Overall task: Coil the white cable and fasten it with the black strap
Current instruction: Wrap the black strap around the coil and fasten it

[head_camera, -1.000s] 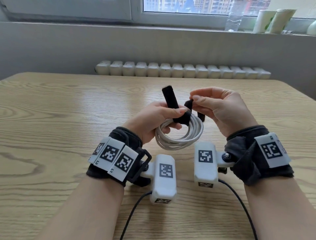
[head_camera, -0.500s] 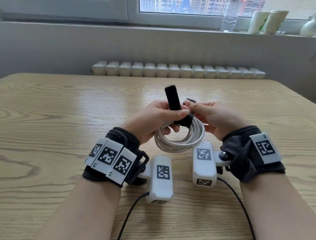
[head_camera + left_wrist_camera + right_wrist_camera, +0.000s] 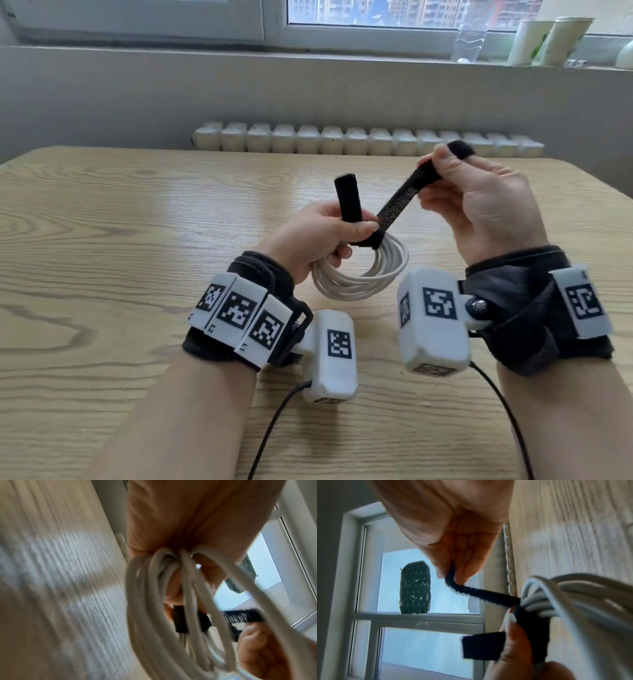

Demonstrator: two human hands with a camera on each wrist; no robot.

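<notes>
The left hand (image 3: 318, 233) grips the coiled white cable (image 3: 363, 277) and one end of the black strap (image 3: 397, 205) above the desk (image 3: 102, 240). The right hand (image 3: 479, 205) pinches the strap's other end, pulled taut.

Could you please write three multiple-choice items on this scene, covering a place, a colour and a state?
1. Where is the coiled white cable?
A. flat on the table
B. held in the left hand
C. on the windowsill

2. What colour is the strap?
A. black
B. red
C. white

3. What state is the strap in?
A. fastened shut
B. lying loose on the table
C. unfastened, one end pinched by the right hand

B: the left fingers curl round the coil above the wooden table.
A: it looks black in every view.
C: both ends stand apart.
</notes>
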